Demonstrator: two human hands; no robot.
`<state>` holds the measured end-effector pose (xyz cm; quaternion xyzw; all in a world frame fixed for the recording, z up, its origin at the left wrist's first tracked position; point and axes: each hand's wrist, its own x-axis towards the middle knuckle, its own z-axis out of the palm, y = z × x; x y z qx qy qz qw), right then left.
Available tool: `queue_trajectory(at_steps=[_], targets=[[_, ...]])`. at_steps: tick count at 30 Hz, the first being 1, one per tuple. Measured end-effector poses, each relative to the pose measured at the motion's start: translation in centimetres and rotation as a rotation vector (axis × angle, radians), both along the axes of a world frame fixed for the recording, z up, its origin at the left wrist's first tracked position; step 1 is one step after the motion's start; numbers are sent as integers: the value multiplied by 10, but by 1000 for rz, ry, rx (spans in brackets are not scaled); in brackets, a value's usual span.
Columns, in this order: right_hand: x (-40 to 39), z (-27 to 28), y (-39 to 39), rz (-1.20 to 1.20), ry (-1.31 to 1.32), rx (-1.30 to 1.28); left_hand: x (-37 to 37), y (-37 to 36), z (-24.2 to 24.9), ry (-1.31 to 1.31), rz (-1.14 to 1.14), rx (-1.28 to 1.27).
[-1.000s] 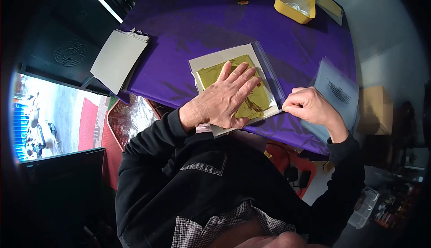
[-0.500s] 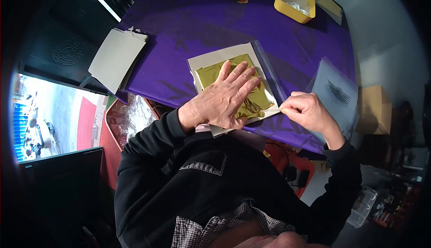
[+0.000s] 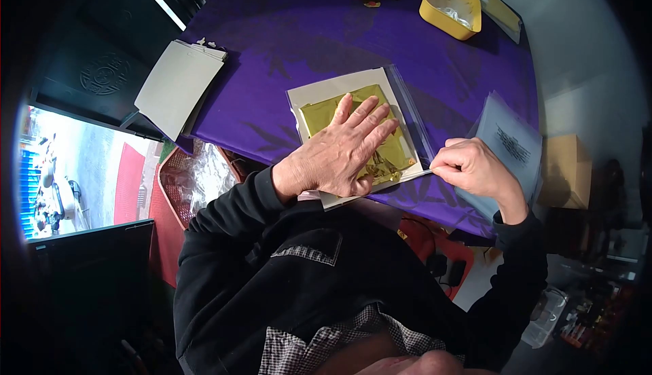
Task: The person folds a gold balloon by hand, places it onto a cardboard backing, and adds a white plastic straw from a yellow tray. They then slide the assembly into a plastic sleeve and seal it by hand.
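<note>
A gold foil packet point(image 3: 396, 145) lies on a pale card point(image 3: 333, 84), with a clear plastic sleeve point(image 3: 406, 103) around or under them that shows along the right edge. My left hand point(image 3: 345, 150) rests flat on the foil, fingers spread, hiding much of it. At the card's lower right corner, my right hand point(image 3: 468, 168) is closed in a pinch on the thin edge of the clear plastic, which is drawn out into a narrow strip. The pinched fingertips are partly hidden by the hand itself.
Pale cards point(image 3: 180, 83) are stacked at the table's left. Clear sheets point(image 3: 509, 137) lie at the right beside a cardboard box point(image 3: 569, 171). A yellow basket point(image 3: 454, 30) stands at the back. Below the left edge is a red basket point(image 3: 173, 195) of clear plastic on the purple-covered table's point(image 3: 272, 42) near side.
My right hand has shifted slightly right, pulling the plastic edge into a wider visible strip. My left hand stays flat on the foil. The whole view has moved a little.
</note>
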<state>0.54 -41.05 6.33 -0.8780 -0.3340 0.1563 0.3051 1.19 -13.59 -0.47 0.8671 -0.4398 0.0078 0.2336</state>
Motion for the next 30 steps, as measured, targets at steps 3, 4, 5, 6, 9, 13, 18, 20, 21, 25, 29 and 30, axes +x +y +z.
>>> queue_trajectory(at_steps=[3, 4, 5, 6, 9, 13, 18, 20, 21, 25, 29, 30], targets=[[-7, -5, 1, -29, -67, 13, 0, 0, 0, 0, 10, 2], [-9, -7, 3, -52, -66, 31, 0, 0, -1, 0, 7, 2], [-11, -9, 3, -74, -65, 49, 0, 0, -1, -7, 4, -17], [-13, -12, 2, -92, -44, 52, 0, 0, -2, -14, 3, -35], [-16, -14, 2, -82, -93, 57, -1, 0, 4, -18, 3, 16], [-19, -17, 5, -96, -128, 54, -1, -1, 0, -33, 3, -4], [-9, -13, -2, -209, 235, 112, -2, -2, 0, -28, 4, -26], [-3, -17, -4, -133, 171, 108, -1, -2, 3, -22, -5, -6], [-1, -18, -5, -54, 110, 101, -1, -2, 5, -13, -10, 13], [-9, -16, 3, 11, 9, 79, 2, 1, 6, -53, -52, 29], [-25, -26, 3, 33, -185, 90, 5, 1, 1, -42, -80, 7], [-29, -25, 5, 23, -254, 82, 4, 1, 2, -45, -84, -25]])
